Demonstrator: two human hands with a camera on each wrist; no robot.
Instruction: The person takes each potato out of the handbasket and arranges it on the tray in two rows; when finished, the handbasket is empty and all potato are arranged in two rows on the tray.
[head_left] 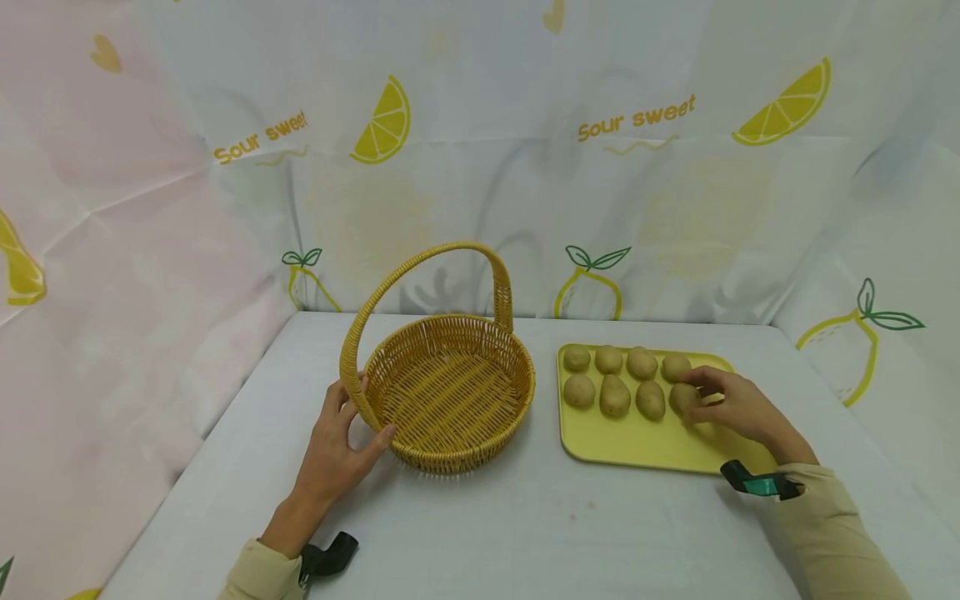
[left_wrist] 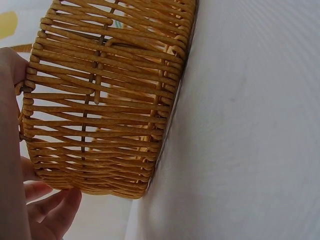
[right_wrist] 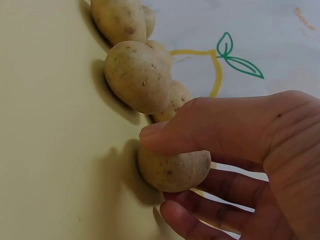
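Observation:
A round woven wicker basket (head_left: 450,459) with a tall arched handle (head_left: 420,262) stands upright on the table, with nothing in it. My left hand (head_left: 333,454) grips its left rim by the foot of the handle, the thumb on the near side. In the left wrist view the fingertips (left_wrist: 67,207) touch the woven wall (left_wrist: 105,115). To the right, my right hand (head_left: 738,410) pinches a potato (right_wrist: 175,170) between thumb and fingers at the right end of the near row. That potato is over the yellow tray (head_left: 637,442); whether it touches the tray I cannot tell.
Several other potatoes (head_left: 615,396) lie in two rows on the tray's far half. A white cloth (head_left: 525,533) covers the table. Lemon-printed cloth walls (head_left: 480,192) stand behind and at both sides. Each wrist wears a black camera mount (head_left: 330,557).

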